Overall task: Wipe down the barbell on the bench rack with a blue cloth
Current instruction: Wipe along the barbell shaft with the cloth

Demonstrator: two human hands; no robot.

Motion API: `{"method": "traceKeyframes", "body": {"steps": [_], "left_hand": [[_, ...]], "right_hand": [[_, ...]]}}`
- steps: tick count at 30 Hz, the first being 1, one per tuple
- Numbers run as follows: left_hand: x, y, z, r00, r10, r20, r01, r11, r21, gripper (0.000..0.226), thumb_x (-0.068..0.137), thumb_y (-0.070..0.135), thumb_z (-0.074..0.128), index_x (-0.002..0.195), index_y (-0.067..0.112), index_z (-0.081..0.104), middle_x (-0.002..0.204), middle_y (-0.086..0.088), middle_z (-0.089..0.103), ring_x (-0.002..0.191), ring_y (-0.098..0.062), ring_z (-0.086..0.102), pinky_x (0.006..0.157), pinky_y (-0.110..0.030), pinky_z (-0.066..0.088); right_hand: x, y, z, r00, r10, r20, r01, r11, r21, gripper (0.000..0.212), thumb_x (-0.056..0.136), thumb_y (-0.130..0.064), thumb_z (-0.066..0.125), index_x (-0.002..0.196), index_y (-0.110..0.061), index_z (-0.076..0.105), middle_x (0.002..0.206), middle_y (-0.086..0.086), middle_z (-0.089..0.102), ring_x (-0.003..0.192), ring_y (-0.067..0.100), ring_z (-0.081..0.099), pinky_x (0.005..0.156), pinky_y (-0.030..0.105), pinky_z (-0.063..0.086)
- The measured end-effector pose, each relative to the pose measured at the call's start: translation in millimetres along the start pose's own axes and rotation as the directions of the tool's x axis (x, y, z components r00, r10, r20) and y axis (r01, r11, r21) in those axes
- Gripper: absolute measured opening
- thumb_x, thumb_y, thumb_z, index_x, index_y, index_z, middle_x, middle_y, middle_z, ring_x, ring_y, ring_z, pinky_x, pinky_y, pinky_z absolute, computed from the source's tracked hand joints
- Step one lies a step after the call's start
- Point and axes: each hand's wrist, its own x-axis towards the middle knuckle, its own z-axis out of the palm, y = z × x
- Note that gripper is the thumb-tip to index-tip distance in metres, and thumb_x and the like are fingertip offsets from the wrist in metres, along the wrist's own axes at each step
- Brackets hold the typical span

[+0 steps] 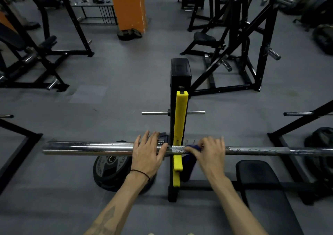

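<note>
A chrome barbell (90,147) lies across the view on the bench rack, held by a yellow-lined upright (179,126). My left hand (148,152) rests flat on the bar's sleeve just left of the upright, fingers straight. Just right of the upright, my right hand (210,153) grips a blue cloth (193,147) wrapped around the knurled shaft. Part of the cloth hangs down below the bar. The bar's right half (279,151) looks dull and marked.
A black bench pad (264,189) lies below the bar at the right. Weight plates (110,169) lean on the floor under the left sleeve. Plate pegs (155,112) stick out of the upright. Black gym machines (234,41) and an orange pillar (128,5) stand beyond.
</note>
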Motion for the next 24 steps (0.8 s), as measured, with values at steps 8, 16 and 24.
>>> {"method": "traceKeyframes", "body": {"steps": [8,16,24], "left_hand": [[-2.0,0.5,1.9,1.000,-0.016,0.000,0.016,1.000,-0.007,0.084,0.100,0.071,0.005,0.147,0.018,0.051,0.147,-0.003,0.056,0.147,-0.021,0.037,0.124,-0.046,0.020],[-1.8,0.8,0.9,1.000,-0.004,-0.009,0.004,1.000,0.012,0.081,0.101,0.069,0.008,0.144,0.017,0.054,0.144,-0.003,0.060,0.144,-0.022,0.042,0.122,-0.048,0.026],[-1.0,1.5,3.2,0.999,0.000,-0.051,0.001,1.000,0.030,0.074,0.103,0.064,0.015,0.138,0.016,0.059,0.138,-0.003,0.064,0.140,-0.024,0.047,0.119,-0.049,0.030]], "right_hand": [[27.9,-2.8,-20.6,0.995,0.095,-0.010,-0.095,0.995,0.019,0.044,0.079,-0.058,0.076,0.082,-0.015,0.066,0.085,-0.002,0.056,0.082,0.021,0.051,0.073,0.039,0.045],[30.6,-46.4,-25.3,0.942,0.280,0.186,-0.336,0.784,0.521,0.014,0.099,-0.045,0.061,0.104,-0.032,0.063,0.097,-0.006,0.072,0.088,0.014,0.071,0.081,0.046,0.061],[-33.8,-6.4,4.1,0.960,-0.272,0.073,0.279,0.951,-0.130,0.045,0.103,-0.026,0.045,0.140,-0.005,0.058,0.139,0.010,0.063,0.131,0.027,0.058,0.123,0.045,0.020]]}}
